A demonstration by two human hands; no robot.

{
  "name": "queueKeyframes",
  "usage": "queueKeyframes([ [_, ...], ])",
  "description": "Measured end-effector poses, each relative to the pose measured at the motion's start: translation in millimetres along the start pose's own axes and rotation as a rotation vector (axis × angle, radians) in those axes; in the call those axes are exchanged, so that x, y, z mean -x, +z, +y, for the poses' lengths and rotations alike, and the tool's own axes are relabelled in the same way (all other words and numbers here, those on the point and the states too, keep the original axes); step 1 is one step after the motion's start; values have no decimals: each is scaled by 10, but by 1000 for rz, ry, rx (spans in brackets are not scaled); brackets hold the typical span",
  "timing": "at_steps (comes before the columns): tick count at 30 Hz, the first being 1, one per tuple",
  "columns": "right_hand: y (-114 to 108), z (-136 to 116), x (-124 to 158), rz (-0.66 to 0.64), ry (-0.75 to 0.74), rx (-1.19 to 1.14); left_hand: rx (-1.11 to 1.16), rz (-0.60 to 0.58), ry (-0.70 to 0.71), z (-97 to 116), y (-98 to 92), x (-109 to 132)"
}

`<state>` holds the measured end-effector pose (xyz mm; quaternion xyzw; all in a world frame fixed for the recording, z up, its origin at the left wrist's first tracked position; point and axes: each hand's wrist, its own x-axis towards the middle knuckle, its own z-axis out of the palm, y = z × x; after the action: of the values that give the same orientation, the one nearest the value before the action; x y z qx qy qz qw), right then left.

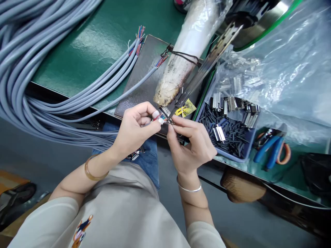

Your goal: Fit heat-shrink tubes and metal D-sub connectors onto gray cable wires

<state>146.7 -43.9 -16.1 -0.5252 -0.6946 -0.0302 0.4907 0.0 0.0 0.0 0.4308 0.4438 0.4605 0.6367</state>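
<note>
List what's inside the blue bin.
Small black pieces and metal connectors show in the blue bin. Clear plastic lies over its far part; whatever sits beneath the top layer is covered.

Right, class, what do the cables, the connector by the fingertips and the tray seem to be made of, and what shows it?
Cables: probably plastic-jacketed, satin grey, with soft highlights along smooth curves.
Connector: apparently metal in part, shiny silver by its bright glints; partly hidden, so the rest is unclear.
Tray: likely plastic, bluish, with a smooth, rounded rim.

Cable bundle (pixel 15 86) L, partly on tbl (pixel 100 38) — tray (pixel 232 158) w/ connectors (pixel 219 133) at R, pliers (pixel 274 152) R of tray.
</note>
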Motion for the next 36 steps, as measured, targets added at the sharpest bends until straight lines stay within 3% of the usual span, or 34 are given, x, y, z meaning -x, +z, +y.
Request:
queueKeyframes([
  [4, -29, -24, -1, -12, -14, 24, -9, -6, 30, 22, -8, 0],
  [9, -35, -11, 84, -29, -100, 67, -2, -23, -53, 22, -30, 4],
  [15, -32, -23, 63, -21, 21, -8, 46, -93, -122, 56, -36, 7],
  [21, -27, -20, 59, -47, -48, 7, -5, -87, -129, 64, -79, -6],
  [27, -36, 18, 66, -67, -79, 12, 20, -155, -181, 63, -115, -46],
  [36, -23, 47, 11, -46, -40, -1, 96, -178, -210, 103, -74, -124],
])
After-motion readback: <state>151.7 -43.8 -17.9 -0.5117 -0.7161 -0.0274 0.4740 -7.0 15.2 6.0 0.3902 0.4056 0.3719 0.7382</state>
